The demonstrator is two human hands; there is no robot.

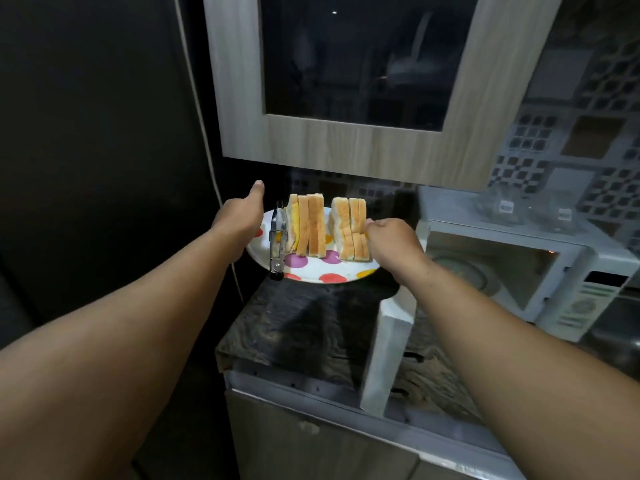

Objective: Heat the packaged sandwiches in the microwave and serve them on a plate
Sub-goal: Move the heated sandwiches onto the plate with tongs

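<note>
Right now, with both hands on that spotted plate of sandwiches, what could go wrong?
The tongs lie loose on the plate, their handle past the rim, so a tilt could send them sliding off.

The sandwiches stand on edge and might topple.

The microwave door hangs open beside the right hand; that arm could knock it.

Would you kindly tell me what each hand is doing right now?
Left hand: holding the white polka-dot plate by its rim.
Right hand: curled at the plate's right edge; grip hidden.

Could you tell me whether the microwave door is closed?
No, the microwave door stands swung open toward the camera, showing the turntable inside.
</note>
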